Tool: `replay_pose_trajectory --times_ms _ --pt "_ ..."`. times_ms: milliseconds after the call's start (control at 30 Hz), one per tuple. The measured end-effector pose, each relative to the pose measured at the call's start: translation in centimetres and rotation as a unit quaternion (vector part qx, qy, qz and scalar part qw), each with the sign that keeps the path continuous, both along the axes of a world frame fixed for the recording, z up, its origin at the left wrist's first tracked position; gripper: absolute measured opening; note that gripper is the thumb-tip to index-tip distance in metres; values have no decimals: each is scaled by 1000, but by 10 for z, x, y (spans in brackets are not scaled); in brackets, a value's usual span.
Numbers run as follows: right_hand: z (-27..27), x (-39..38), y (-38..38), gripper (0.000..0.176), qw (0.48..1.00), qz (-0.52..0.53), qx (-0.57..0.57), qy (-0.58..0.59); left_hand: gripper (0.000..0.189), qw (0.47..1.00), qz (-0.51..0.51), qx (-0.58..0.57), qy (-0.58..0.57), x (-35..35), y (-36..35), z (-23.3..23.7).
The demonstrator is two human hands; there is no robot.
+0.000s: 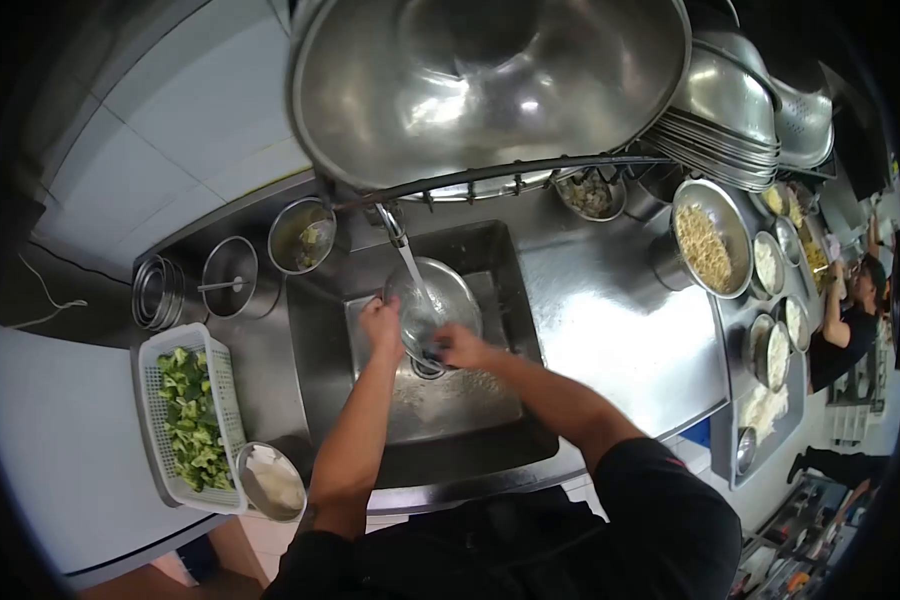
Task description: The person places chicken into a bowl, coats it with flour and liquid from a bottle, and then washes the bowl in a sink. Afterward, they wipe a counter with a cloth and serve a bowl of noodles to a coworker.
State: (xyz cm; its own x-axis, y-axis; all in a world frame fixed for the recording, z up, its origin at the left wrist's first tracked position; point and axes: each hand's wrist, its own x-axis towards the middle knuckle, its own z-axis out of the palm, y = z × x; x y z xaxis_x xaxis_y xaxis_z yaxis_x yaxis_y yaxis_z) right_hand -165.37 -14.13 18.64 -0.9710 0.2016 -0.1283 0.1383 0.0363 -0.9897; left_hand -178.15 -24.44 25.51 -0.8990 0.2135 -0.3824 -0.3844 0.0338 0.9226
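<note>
Water runs from the faucet into a round metal bowl inside the steel sink. My left hand is closed on the bowl's left rim. At the bowl's lower right edge is my right hand, fingers closed round something dark and blurred that I cannot make out. Small pale scraps lie on the sink bottom below the bowl, near the drain.
Left of the sink are a white basket of broccoli, metal pots and a bowl. Large steel bowls hang above. A bowl of shredded food stands at right; beyond it, another person.
</note>
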Motion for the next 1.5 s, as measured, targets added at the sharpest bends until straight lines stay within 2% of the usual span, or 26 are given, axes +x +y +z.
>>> replay_pose_trajectory --times_ms 67,100,133,200,233,333,367,400,467,500,533,600,667,733,767,833,900,967,1033,1067,1133,1233,1333,1367,1433,1500 --pt "-39 10 27 31 911 -20 410 -33 16 992 -46 -101 58 21 -2 -3" --pt "-19 -1 16 30 936 -184 292 -69 27 967 -57 -118 219 40 5 -11" --pt "-3 -17 5 30 936 -187 291 -68 27 966 -59 -118 221 36 12 -16" --pt "-3 -23 -29 31 970 -227 72 41 37 996 -47 -67 47 36 17 -23" --pt "-3 -10 -38 31 991 -123 50 37 39 997 -45 -45 36 15 9 -22" --pt "-28 23 -19 27 988 -148 -24 41 40 986 -120 -58 101 9 3 9" --pt "-35 17 -1 22 925 -182 334 13 42 961 -161 -157 162 15 3 -11" --pt "-33 -8 10 22 922 -186 338 16 42 960 -163 -153 167 17 16 -11" --pt "-27 -46 -5 20 913 -389 -121 -29 37 958 -185 -166 141 38 25 -15" --pt "12 -37 -17 21 899 -346 -267 -9 18 955 -234 -166 78 28 33 20" --pt "9 -26 -28 21 902 -342 -264 -11 18 957 -229 -164 76 20 41 25" --pt "-14 3 -51 32 981 -190 22 14 21 966 -227 -81 94 4 49 35" --pt "-32 8 -30 34 979 -162 113 -51 31 935 -267 -172 161 8 51 26" --pt "-35 -17 6 26 867 -456 132 -151 29 960 -236 -74 133 28 50 15" --pt "-20 -26 8 26 866 -456 131 -156 18 959 -246 -45 131 27 45 -21" --pt "32 -44 2 27 908 -416 -34 27 13 968 -218 -106 67 18 46 -7" --pt "20 -23 -29 28 953 -300 32 9 17 972 -183 -141 42 2 49 48" --pt "24 -15 -29 29 980 -178 93 -1 17 961 -203 -147 115 -23 38 47" --pt "34 18 -7 33 923 -127 348 -104 8 944 -234 -202 118 -25 18 55" --pt "36 11 1 33 924 -125 346 -103 8 943 -233 -205 118 -23 7 41" --pt "38 -12 31 41 857 -288 427 -25 8 970 -224 -86 -37 -20 -9 1" --pt "62 -39 14 57 863 -96 461 184 22 966 -246 -72 -17 -4 -6 12" --pt "55 -48 30 60 809 -31 577 106 23 943 -285 -170 25 -17 -7 39" --pt "56 -46 40 62 855 -179 454 175 24 952 -269 -141 40 -16 -10 39" --pt "53 -55 30 61 870 -162 430 180 24 959 -253 -112 53 -20 -14 31" --pt "54 -66 11 55 921 -69 350 158 30 905 -328 -222 153 -25 -6 6"
